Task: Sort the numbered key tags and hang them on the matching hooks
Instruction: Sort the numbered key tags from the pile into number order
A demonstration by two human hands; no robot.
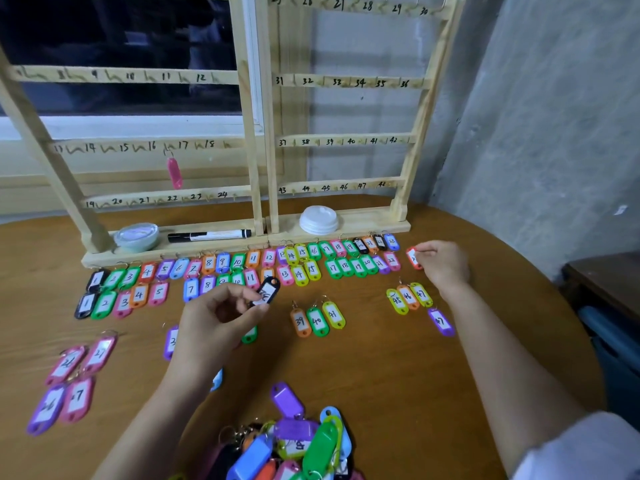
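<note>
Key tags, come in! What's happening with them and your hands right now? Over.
Left hand pinching black tag. Right hand setting red tag at row end. One pink tag hung; pile unsorted. Nothing blocking.

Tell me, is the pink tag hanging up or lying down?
Hanging. The pink tag dangles by its ring from a hook on the rack, between the numbers 16 and 17, above the table.

Glossy plastic tags [317, 321] — matt wooden rack [258, 133]
</note>
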